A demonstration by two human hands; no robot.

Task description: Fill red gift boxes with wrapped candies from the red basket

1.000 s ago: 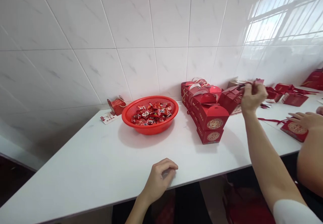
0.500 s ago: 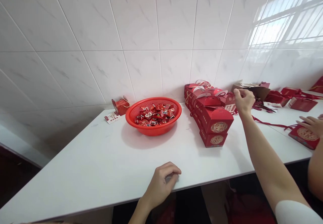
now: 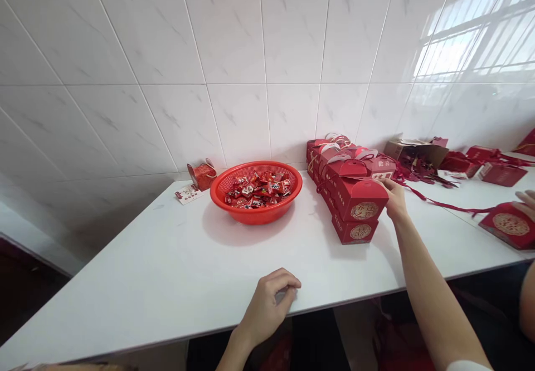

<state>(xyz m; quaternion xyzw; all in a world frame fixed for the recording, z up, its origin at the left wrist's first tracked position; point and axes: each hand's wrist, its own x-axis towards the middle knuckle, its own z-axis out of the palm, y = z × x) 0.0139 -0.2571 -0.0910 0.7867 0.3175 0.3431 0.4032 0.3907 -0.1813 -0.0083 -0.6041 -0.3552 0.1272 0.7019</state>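
Note:
My left hand [image 3: 270, 298] rests on the white table [image 3: 167, 282] near its front edge, fingers loosely curled with nothing seen in them. Over to the right, my right hand [image 3: 394, 197] is at the right side of the front upper red gift box [image 3: 361, 198], its fingers closed against the box's top edge. Part of those fingers is hidden behind the box. That box sits on a second red gift box [image 3: 357, 232], and more boxes with handles stand in a row behind them.
A red plastic basket [image 3: 256, 215] holds wrapped sweets [image 3: 259, 191]. Left of it stand a small red box [image 3: 202, 175] and a printed card [image 3: 189, 193]. At right are an open carton [image 3: 401, 151], dark red ribbons [image 3: 443, 199], and a co-worker's hand on another red box [image 3: 507, 223].
My right hand has come down and left from above the table onto the side of the front upper box. My left hand stays put. The co-worker's hand has shifted right.

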